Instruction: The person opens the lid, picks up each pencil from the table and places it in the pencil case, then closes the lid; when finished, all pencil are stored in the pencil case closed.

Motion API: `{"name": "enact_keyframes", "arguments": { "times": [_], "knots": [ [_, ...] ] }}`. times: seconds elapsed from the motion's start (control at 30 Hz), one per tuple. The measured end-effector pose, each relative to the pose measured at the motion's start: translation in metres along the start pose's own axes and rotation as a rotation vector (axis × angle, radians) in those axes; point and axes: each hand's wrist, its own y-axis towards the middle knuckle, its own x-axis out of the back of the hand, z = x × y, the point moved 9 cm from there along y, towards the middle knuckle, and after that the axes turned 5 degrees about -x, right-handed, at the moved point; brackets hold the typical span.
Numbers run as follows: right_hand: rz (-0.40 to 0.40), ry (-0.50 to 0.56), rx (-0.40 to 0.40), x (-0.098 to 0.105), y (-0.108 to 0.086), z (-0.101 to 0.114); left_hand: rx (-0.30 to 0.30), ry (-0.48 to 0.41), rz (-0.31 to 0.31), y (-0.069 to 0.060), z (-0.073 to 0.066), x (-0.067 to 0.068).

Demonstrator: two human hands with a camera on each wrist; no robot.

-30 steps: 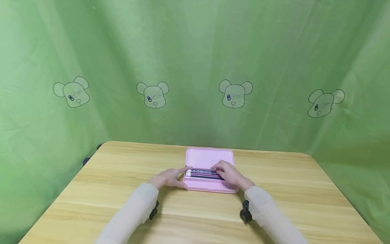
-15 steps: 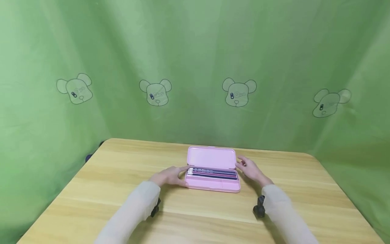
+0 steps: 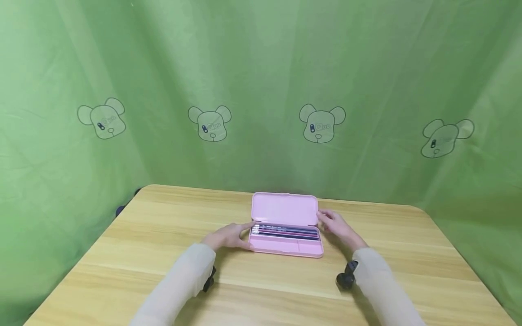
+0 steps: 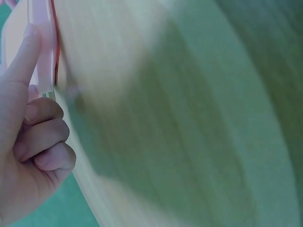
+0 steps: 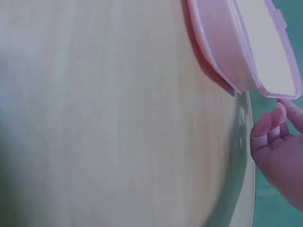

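Note:
A pink pencil case (image 3: 274, 246) lies on the table with its lid (image 3: 284, 209) tilted back. Several pencils (image 3: 287, 232) lie side by side in its rear compartment, their white ends to the left. My left hand (image 3: 229, 235) holds the case's left end, index finger at the rear and thumb at the front. In the left wrist view the thumb (image 4: 29, 47) lies against the case and the other fingers are curled. At the lid's right edge, my right hand (image 3: 336, 226) touches it with its fingertips. The right wrist view shows a finger reaching the lid's corner.
The wooden table (image 3: 261, 290) has its far edge close behind the lid. Green curtain (image 3: 261, 68) printed with bear faces hangs around the table. A black wrist camera (image 3: 347, 275) sits under the right sleeve.
My right hand has moved from the pencils to the lid's right edge. The lid now stands slightly higher. My left hand has stayed at the left end.

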Motion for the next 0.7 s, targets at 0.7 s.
{"name": "enact_keyframes", "arguments": {
  "times": [0.7],
  "knots": [
    [-0.053, -0.101, -0.056, 0.011, -0.039, 0.013, -0.053, 0.045, -0.122, -0.002, -0.003, 0.019]
  ]
}}
